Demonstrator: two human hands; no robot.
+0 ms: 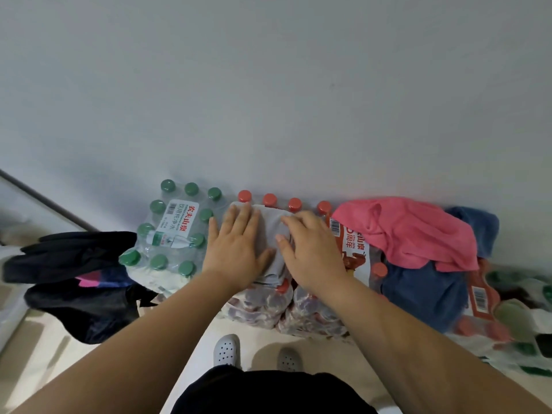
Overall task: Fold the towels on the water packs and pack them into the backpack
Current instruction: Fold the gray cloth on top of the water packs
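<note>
A grey towel (270,231) lies folded on the red-capped water pack (268,306) against the wall. My left hand (236,246) presses flat on its left half with fingers straight. My right hand (310,249) rests on its right half, fingers spread over the cloth. A pink towel (415,231) lies crumpled on the pack to the right, with a blue towel (424,294) beneath and behind it. The black backpack (77,282) sits on the floor at the left, slumped, with a pink patch showing.
A green-capped water pack (170,234) stands between the backpack and the red-capped pack. More packs (519,321) lie at the far right. My feet in white clogs (227,351) stand on the pale floor just before the packs.
</note>
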